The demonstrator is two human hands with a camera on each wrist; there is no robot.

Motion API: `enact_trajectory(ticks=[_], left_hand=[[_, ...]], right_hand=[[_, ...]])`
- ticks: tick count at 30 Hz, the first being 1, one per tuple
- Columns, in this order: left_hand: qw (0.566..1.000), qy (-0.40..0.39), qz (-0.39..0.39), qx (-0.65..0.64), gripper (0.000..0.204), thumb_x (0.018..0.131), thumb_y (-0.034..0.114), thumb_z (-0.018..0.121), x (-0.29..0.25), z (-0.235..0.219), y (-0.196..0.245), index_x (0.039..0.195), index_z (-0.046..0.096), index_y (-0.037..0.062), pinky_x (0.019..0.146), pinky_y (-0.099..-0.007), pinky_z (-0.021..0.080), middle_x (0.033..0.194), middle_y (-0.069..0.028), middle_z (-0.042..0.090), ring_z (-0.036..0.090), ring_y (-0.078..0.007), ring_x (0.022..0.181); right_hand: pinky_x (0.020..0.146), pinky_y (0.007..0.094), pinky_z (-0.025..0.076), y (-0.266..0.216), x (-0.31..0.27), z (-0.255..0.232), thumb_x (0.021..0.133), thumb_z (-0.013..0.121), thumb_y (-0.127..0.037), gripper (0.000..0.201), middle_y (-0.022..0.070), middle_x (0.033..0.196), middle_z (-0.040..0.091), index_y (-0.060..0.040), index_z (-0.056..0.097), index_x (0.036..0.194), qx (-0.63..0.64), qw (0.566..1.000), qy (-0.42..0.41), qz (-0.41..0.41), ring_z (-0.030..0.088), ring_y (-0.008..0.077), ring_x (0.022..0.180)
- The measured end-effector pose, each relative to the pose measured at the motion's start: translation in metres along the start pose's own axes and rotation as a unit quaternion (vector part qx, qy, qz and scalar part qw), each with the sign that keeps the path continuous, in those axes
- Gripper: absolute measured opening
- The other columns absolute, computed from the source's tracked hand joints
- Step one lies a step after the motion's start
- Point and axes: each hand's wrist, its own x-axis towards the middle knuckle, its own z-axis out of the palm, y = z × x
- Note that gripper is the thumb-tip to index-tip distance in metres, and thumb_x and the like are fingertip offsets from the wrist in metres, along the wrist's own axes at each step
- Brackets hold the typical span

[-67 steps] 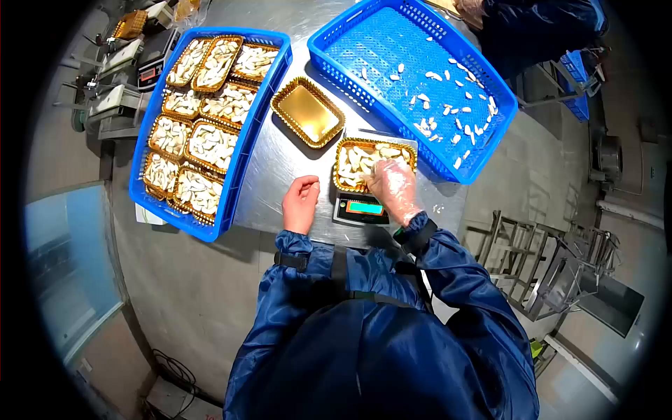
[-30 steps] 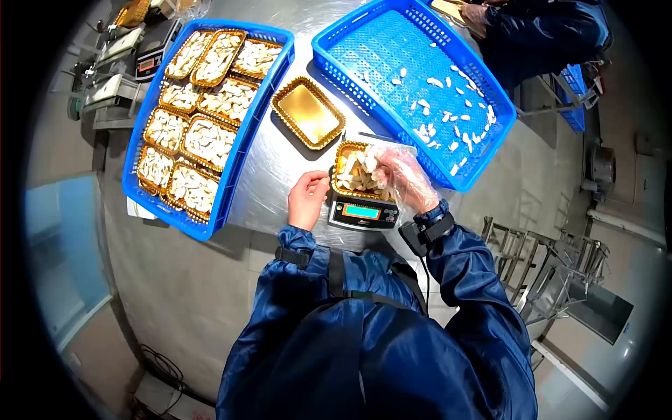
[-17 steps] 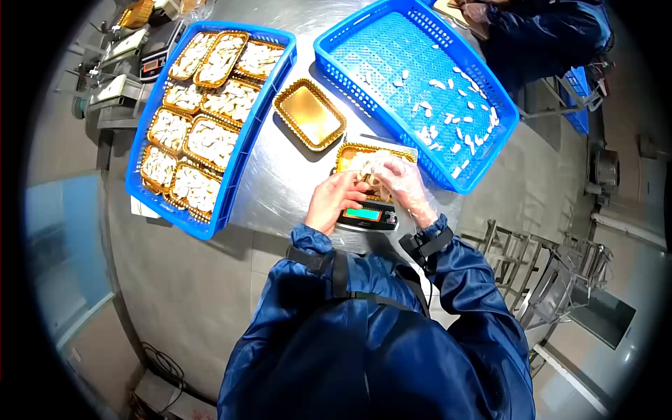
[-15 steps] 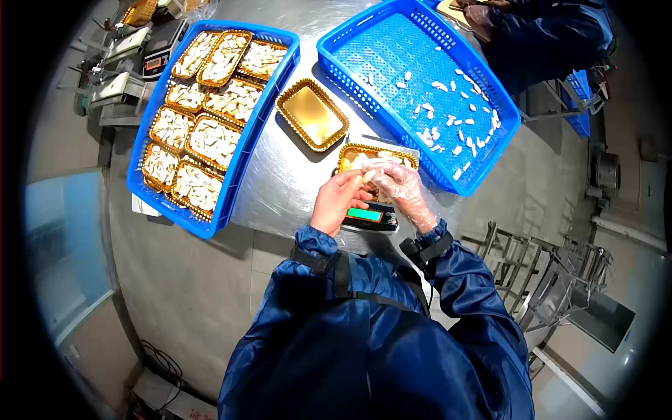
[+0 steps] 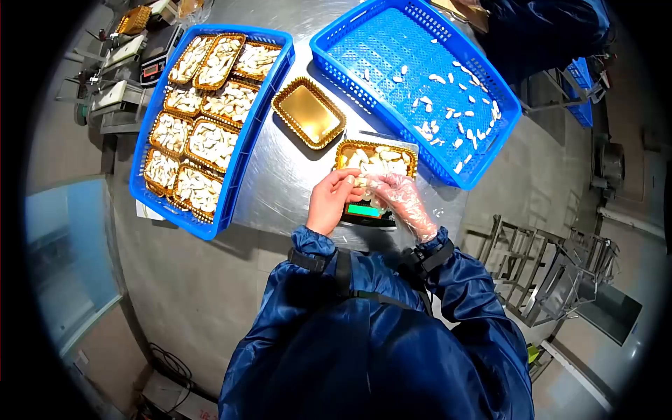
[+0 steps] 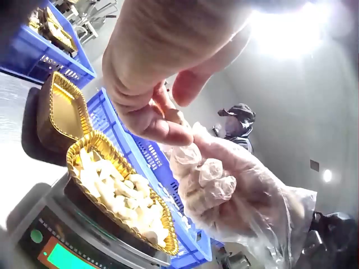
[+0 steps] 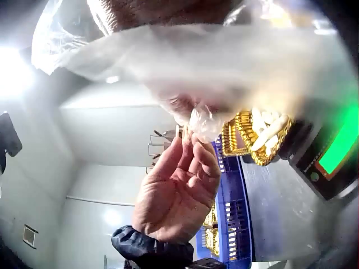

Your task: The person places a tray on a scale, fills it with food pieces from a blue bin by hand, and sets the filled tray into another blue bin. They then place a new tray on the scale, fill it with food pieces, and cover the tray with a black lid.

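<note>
A gold tray [image 5: 402, 152] of small, pale, elongated food pieces sits on a scale [image 5: 371, 222] with a lit green display. Just above the tray's near edge, my bare left hand [image 5: 327, 204] and my right hand [image 5: 406, 201], in a clear plastic glove, meet at the fingertips. Between them is a pale piece [image 5: 360, 182], pinched by the left thumb and fingers. The gloved fingers [image 6: 210, 171] curl in toward it from the right. In the right wrist view, blurred plastic covers much of the right hand.
An unfilled gold tray [image 5: 308, 113] lies on the metal table [image 5: 273, 175]. At left, a blue crate [image 5: 229, 203] holds several filled gold trays. A perforated blue crate [image 5: 378, 42] at right has scattered pale pieces. Another person's sleeve [image 5: 553, 28] shows at the far right.
My right hand has risen from the pieces in the tray toward the near edge. My left hand has come from beside the scale to meet it, and a pale piece is now between their fingertips.
</note>
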Motion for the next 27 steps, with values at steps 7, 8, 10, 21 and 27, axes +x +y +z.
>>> enact_trajectory(ticks=[7, 8, 10, 21, 27], left_hand=[[0.999, -0.01, -0.012, -0.05, 0.03, 0.098, 0.015, 0.057, -0.002, -0.006, -0.009, 0.123, 0.055, -0.0006, 0.077, -0.0241, 0.054, 0.1, -0.0085, 0.066, 0.065, -0.0122, 0.086], [0.999, -0.014, -0.016, -0.032, 0.029, 0.097, 0.014, 0.058, -0.002, -0.007, -0.01, 0.123, 0.056, -0.0004, 0.076, -0.0239, 0.054, 0.098, -0.0081, 0.067, 0.065, -0.0119, 0.085], [0.999, -0.012, -0.022, -0.04, 0.027, 0.096, 0.014, 0.061, -0.002, -0.009, -0.014, 0.12, 0.058, 0.0009, 0.074, -0.0224, 0.053, 0.094, -0.0061, 0.068, 0.065, -0.0099, 0.081], [0.998, 0.022, -0.048, -0.041, 0.031, 0.096, 0.014, 0.061, -0.002, -0.033, -0.014, 0.121, 0.058, -0.003, 0.07, -0.0215, 0.054, 0.091, -0.0066, 0.067, 0.064, -0.0097, 0.076], [0.998, 0.052, -0.041, -0.016, 0.03, 0.097, 0.016, 0.059, -0.006, -0.054, -0.014, 0.122, 0.057, -0.0006, 0.074, -0.021, 0.054, 0.102, -0.0062, 0.067, 0.065, -0.0102, 0.089]], right_hand=[[0.054, 0.0186, 0.039, 0.015, -0.006, 0.004, 0.095, 0.06, -0.018, 0.018, 0.0012, 0.08, 0.065, -0.0009, 0.065, 0.095, 0.247, 0.969, -0.016, 0.022, 0.049, 0.0044, 0.06], [0.054, 0.0186, 0.039, 0.02, -0.006, 0.005, 0.095, 0.06, -0.018, 0.018, 0.0012, 0.08, 0.065, -0.0009, 0.065, 0.095, 0.247, 0.969, -0.017, 0.022, 0.049, 0.0044, 0.06], [0.054, 0.0188, 0.04, 0.021, -0.006, 0.01, 0.096, 0.06, -0.018, 0.018, 0.0019, 0.081, 0.065, -0.0009, 0.064, 0.097, 0.289, 0.957, -0.015, 0.025, 0.05, 0.0043, 0.062], [0.054, 0.0229, 0.042, 0.038, -0.012, -0.015, 0.098, 0.055, -0.021, 0.023, 0.0051, 0.082, 0.066, 0.0001, 0.064, 0.102, 0.231, 0.971, 0.055, -0.023, 0.051, 0.0086, 0.062], [0.052, 0.0206, 0.043, 0.035, -0.02, -0.059, 0.097, 0.057, -0.02, 0.025, 0.0052, 0.084, 0.066, 0.0015, 0.062, 0.11, 0.242, 0.957, 0.159, 0.003, 0.054, 0.0072, 0.06]])
